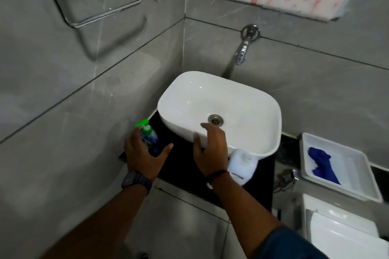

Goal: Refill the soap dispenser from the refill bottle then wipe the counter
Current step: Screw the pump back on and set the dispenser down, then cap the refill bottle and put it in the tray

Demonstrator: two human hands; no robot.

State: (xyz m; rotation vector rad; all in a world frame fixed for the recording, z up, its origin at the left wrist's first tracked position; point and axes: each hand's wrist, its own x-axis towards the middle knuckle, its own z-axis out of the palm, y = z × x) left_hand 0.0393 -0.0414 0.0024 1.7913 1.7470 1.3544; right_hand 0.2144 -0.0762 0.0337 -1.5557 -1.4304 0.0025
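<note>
The left hand (145,153) is released, fingers and thumb spread. The clear blue-labelled soap dispenser with a green pump (149,137) stands upright on the black stone counter (181,166) at the hand's 1 o'clock, in the gap between thumb and fingers; whether they touch cannot be told. The right hand (210,149) is relaxed and holds nothing, over the front rim of the white ceramic basin (263,149). The translucent white refill bottle (242,166) stands at its 4 o'clock, just beside the wrist. At 3 o'clock, well apart, a blue cloth (322,162) lies in a white plastic tray (345,187).
</note>
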